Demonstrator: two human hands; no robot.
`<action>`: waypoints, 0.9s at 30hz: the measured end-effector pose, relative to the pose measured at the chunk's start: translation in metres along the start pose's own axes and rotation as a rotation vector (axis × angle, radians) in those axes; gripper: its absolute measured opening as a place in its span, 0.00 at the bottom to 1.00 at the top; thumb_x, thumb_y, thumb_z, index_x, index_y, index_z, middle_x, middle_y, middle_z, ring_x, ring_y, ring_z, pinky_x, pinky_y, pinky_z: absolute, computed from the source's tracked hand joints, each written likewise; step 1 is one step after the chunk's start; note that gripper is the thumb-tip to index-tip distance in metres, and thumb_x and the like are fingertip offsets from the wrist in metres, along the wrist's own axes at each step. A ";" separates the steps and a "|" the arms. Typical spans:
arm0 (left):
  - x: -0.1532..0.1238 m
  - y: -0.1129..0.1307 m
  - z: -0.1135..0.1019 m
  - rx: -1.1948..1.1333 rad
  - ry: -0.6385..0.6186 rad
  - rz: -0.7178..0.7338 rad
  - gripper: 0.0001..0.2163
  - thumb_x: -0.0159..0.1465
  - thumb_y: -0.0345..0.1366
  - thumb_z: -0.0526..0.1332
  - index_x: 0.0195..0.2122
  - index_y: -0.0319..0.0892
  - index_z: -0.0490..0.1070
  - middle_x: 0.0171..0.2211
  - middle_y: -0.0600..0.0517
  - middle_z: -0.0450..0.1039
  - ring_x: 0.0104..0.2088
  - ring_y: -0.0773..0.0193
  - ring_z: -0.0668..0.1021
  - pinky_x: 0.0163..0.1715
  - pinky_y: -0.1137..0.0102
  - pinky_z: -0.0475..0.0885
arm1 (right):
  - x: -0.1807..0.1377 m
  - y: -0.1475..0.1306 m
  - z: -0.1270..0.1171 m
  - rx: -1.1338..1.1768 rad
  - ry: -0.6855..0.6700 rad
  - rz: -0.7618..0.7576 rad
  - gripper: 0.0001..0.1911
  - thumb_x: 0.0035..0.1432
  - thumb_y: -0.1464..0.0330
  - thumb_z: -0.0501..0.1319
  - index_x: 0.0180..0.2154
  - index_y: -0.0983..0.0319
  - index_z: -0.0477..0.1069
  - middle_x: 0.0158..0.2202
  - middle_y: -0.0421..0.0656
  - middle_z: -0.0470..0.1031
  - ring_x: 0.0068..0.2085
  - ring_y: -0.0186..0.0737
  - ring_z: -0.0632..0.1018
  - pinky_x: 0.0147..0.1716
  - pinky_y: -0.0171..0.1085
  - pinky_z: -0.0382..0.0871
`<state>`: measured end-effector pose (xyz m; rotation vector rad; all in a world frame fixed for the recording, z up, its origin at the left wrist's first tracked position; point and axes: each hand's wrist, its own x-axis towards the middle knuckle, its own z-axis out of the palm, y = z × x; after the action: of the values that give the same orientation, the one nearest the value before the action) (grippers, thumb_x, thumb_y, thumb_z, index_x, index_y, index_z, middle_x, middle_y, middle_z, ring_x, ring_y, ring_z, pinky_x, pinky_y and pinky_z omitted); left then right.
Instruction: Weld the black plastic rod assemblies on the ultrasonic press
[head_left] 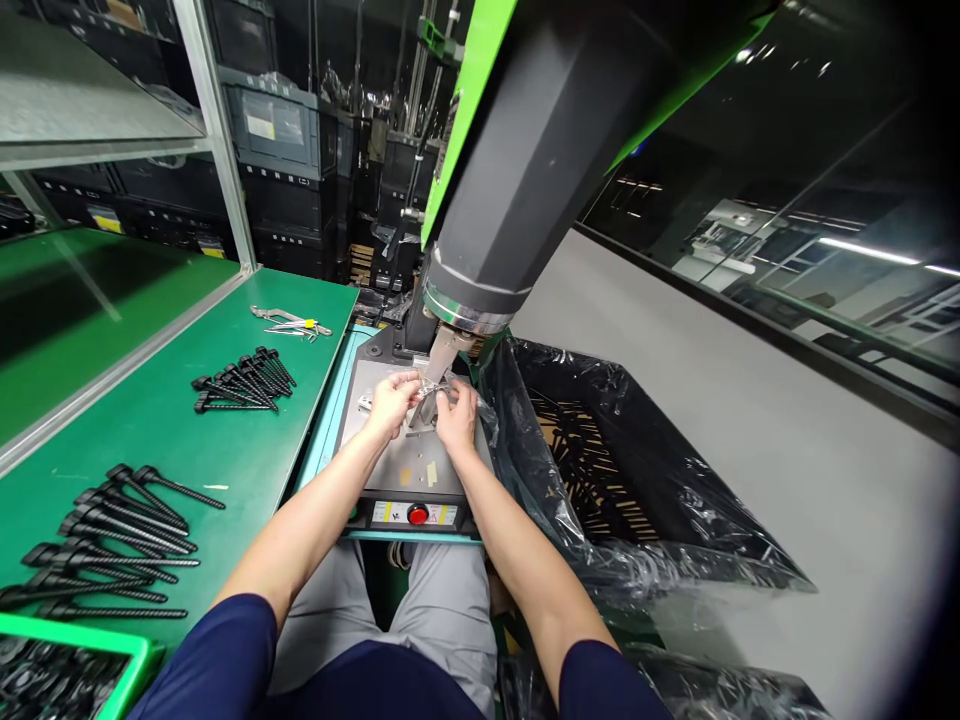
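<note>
Both my hands are at the fixture [421, 412] of a press-like machine, just below its pale tapered tool head [444, 355]. My left hand [394, 402] comes in from the left with its fingers pinched. On the other side, my right hand [457, 415] has its thumb and fingers curled together. Something thin, partly clear and shiny lies between the fingertips; its kind cannot be made out. Fingers and the tool head hide part of the fixture. A red button [418, 514] sits on the front of the machine base [375, 465].
Black ribbed rods with thick heads [127, 510] lie in groups on the green table [247, 470] at left, with wrenches [289, 322] behind. A green-rimmed bin [142, 655] holds black parts. To the right stands a box lined with black plastic [525, 470], with more rods inside.
</note>
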<state>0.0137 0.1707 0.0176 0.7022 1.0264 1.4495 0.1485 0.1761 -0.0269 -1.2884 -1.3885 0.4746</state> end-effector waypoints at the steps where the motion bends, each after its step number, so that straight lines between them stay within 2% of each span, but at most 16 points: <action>1: 0.001 0.002 0.001 -0.004 -0.006 0.001 0.14 0.50 0.32 0.69 0.38 0.36 0.74 0.26 0.52 0.75 0.21 0.72 0.73 0.22 0.77 0.65 | 0.006 0.000 0.000 -0.020 -0.015 -0.021 0.21 0.58 0.62 0.58 0.52 0.61 0.68 0.56 0.54 0.65 0.51 0.46 0.71 0.48 0.45 0.71; 5: 0.007 0.007 0.001 -0.013 0.001 -0.001 0.14 0.50 0.32 0.70 0.38 0.36 0.74 0.26 0.52 0.75 0.21 0.73 0.73 0.22 0.77 0.65 | 0.030 0.001 0.001 -0.096 -0.158 -0.101 0.16 0.58 0.62 0.59 0.46 0.61 0.74 0.52 0.51 0.72 0.55 0.49 0.71 0.58 0.49 0.63; 8: 0.011 0.011 0.000 -0.024 0.005 -0.022 0.15 0.50 0.32 0.70 0.39 0.36 0.74 0.26 0.52 0.74 0.21 0.73 0.73 0.22 0.77 0.65 | 0.047 0.000 0.001 -0.084 -0.255 -0.087 0.15 0.58 0.61 0.59 0.43 0.61 0.75 0.44 0.47 0.78 0.49 0.48 0.74 0.55 0.49 0.65; 12: 0.015 0.016 0.000 -0.038 0.012 0.000 0.16 0.50 0.32 0.69 0.41 0.36 0.74 0.27 0.52 0.74 0.22 0.73 0.72 0.23 0.77 0.65 | 0.055 -0.007 0.000 -0.044 -0.214 -0.105 0.15 0.57 0.60 0.60 0.42 0.62 0.76 0.46 0.48 0.78 0.49 0.49 0.75 0.54 0.48 0.66; 14: 0.014 0.018 -0.001 -0.034 0.014 0.012 0.17 0.50 0.32 0.69 0.42 0.36 0.74 0.27 0.52 0.74 0.22 0.73 0.71 0.23 0.76 0.64 | 0.048 -0.011 -0.004 -0.013 -0.187 -0.104 0.17 0.57 0.59 0.61 0.44 0.62 0.75 0.48 0.49 0.77 0.49 0.49 0.75 0.54 0.48 0.66; 17: 0.008 0.014 -0.005 -0.017 0.025 0.015 0.18 0.50 0.31 0.67 0.43 0.36 0.74 0.25 0.53 0.72 0.20 0.73 0.70 0.22 0.76 0.63 | 0.020 -0.020 -0.018 0.050 -0.186 -0.118 0.16 0.57 0.60 0.62 0.45 0.61 0.74 0.47 0.47 0.78 0.49 0.47 0.76 0.54 0.47 0.66; 22: -0.010 -0.009 -0.024 0.047 0.009 0.033 0.20 0.48 0.32 0.65 0.45 0.36 0.74 0.21 0.56 0.69 0.19 0.72 0.68 0.21 0.75 0.62 | -0.038 -0.043 -0.046 0.127 -0.248 -0.160 0.13 0.55 0.61 0.68 0.42 0.58 0.75 0.41 0.43 0.79 0.43 0.44 0.78 0.50 0.44 0.70; 27: -0.019 -0.026 -0.042 0.104 0.082 0.024 0.19 0.48 0.33 0.65 0.43 0.36 0.74 0.22 0.56 0.70 0.21 0.72 0.69 0.23 0.76 0.63 | -0.058 -0.063 -0.058 0.139 -0.255 -0.166 0.14 0.51 0.60 0.71 0.39 0.56 0.76 0.41 0.44 0.78 0.43 0.45 0.77 0.50 0.44 0.70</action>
<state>-0.0087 0.1421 -0.0218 0.7370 1.1670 1.4638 0.1599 0.0835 0.0183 -1.0159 -1.6297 0.6263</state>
